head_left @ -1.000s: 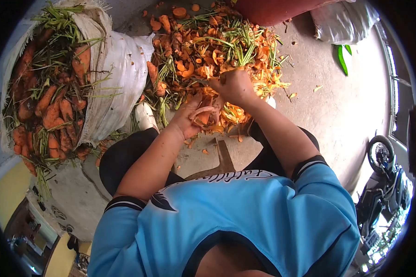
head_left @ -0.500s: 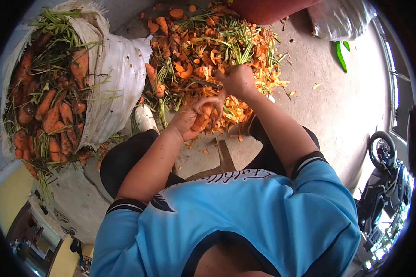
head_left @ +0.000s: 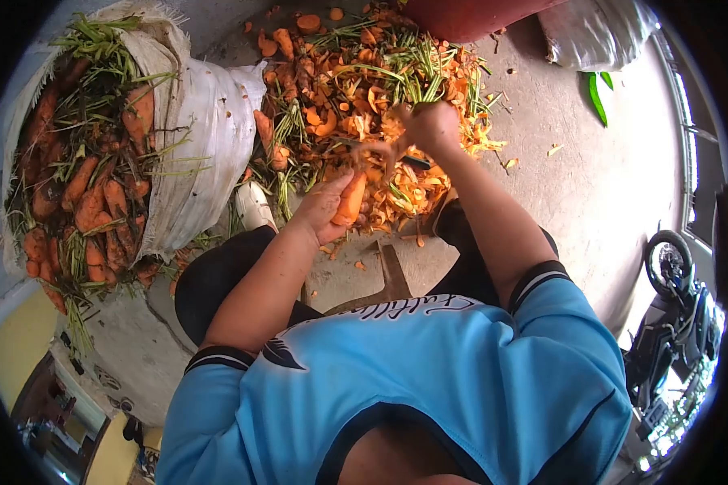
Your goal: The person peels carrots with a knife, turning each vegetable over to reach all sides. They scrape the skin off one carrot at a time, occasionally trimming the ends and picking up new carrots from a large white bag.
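My left hand (head_left: pixel 325 212) is wrapped round a peeled-looking orange carrot (head_left: pixel 350 199), held tilted over the near edge of the pile. Up and to the right of it, my right hand (head_left: pixel 430 129) is closed, its fingers partly smeared by motion. Below that hand shows a short dark part of what looks like a knife (head_left: pixel 416 162); most of it is blurred or hidden. Under both hands lies a heap of carrot peelings (head_left: pixel 408 198), with cut carrot ends and green stalks (head_left: pixel 416 77) mixed in.
A white woven sack (head_left: pixel 210 137) on the left spills muddy carrots (head_left: pixel 89 194) with green tops. A red container (head_left: pixel 469 16) and another whitish sack (head_left: pixel 594 36) stand at the back right. A green leaf (head_left: pixel 597 101) lies on the concrete floor. At far right is a motorcycle (head_left: pixel 671 323).
My right hand has moved slightly right and up, away from the carrot, so more of the carrot shows. My left hand has stayed nearly in place with the carrot.
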The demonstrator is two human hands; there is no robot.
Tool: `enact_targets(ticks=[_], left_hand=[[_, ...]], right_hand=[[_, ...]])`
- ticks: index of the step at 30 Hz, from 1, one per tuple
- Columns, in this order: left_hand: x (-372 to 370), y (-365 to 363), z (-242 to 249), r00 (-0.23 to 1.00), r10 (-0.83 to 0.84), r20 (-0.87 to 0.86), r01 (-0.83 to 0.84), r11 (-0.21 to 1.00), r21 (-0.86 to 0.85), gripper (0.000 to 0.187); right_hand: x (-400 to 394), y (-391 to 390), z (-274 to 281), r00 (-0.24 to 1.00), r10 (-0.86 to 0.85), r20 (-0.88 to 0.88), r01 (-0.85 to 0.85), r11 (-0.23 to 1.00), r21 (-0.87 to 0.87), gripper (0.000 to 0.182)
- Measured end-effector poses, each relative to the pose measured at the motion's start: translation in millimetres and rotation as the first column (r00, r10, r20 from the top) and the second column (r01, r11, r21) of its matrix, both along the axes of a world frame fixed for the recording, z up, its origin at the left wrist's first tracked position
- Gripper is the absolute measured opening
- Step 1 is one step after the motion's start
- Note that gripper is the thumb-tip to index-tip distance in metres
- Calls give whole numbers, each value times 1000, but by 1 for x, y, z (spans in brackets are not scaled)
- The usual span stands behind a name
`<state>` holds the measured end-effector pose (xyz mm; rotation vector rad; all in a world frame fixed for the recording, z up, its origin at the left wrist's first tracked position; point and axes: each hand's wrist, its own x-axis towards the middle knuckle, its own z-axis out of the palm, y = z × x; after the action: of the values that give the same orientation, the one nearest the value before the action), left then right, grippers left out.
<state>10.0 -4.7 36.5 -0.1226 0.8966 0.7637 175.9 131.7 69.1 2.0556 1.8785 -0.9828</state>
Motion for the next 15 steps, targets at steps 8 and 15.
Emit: enact_targets(ticks=[8,15], left_hand=[[4,8,9,992,106,63,-95,984,-152,21],[-2,-3,-5,974,10,225,-10,1000,-2,20]], right_hand=[[-22,-41,9,933,175,-315,-105,968,229,40],[1,-2,-8,951,-156,-267,179,982,66,41]])
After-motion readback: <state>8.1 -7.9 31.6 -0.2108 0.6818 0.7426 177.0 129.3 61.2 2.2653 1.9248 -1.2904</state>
